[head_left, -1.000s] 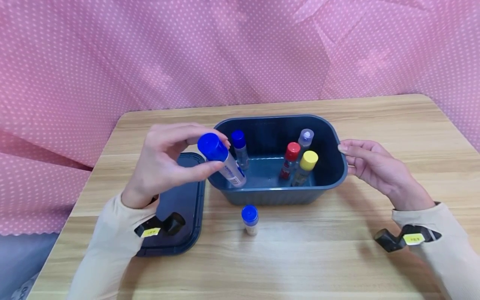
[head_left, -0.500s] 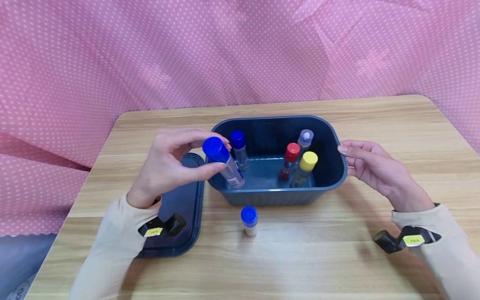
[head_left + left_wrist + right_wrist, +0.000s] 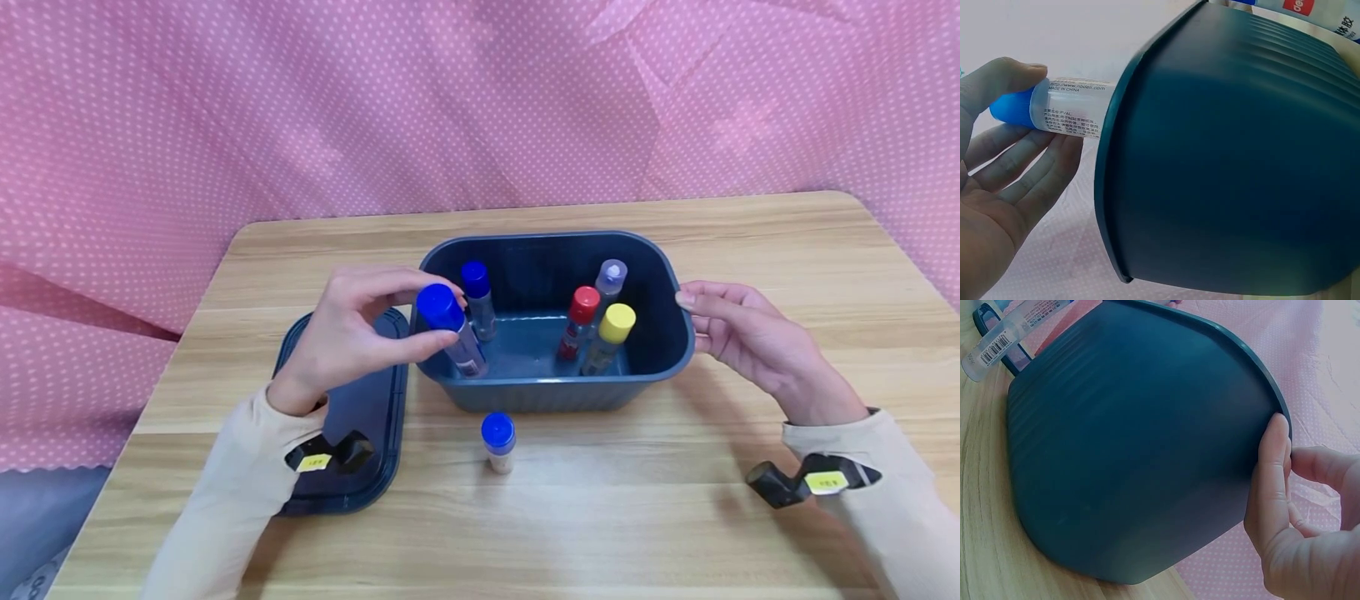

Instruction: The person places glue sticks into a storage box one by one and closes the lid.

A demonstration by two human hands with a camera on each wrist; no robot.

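My left hand (image 3: pixel 360 325) pinches a clear glue bottle (image 3: pixel 442 308) by its blue cap, thumb on one side and fingers on the other. In the left wrist view the bottle's lower end passes behind the rim of the dark blue plastic bin (image 3: pixel 1222 156). At the bin's right end my right hand (image 3: pixel 765 342) pinches the rim between thumb and fingers. Inside the bin stand a blue-capped bottle (image 3: pixel 478 287) at the left, and a red-capped (image 3: pixel 585 307), a yellow-capped (image 3: pixel 618 323) and a clear-capped bottle (image 3: pixel 612 273) at the right.
Another blue-capped glue bottle (image 3: pixel 498 433) stands upright on the wooden table (image 3: pixel 615 517), in front of the bin. To the left lies a flat dark blue lid (image 3: pixel 375 442), partly covered by the left forearm. A pink dotted curtain (image 3: pixel 480 108) hangs behind the table.
My left hand has moved slightly right and toward me, bringing the glue bottle lower and further over the bin's left end. The right hand has kept its hold on the rim.
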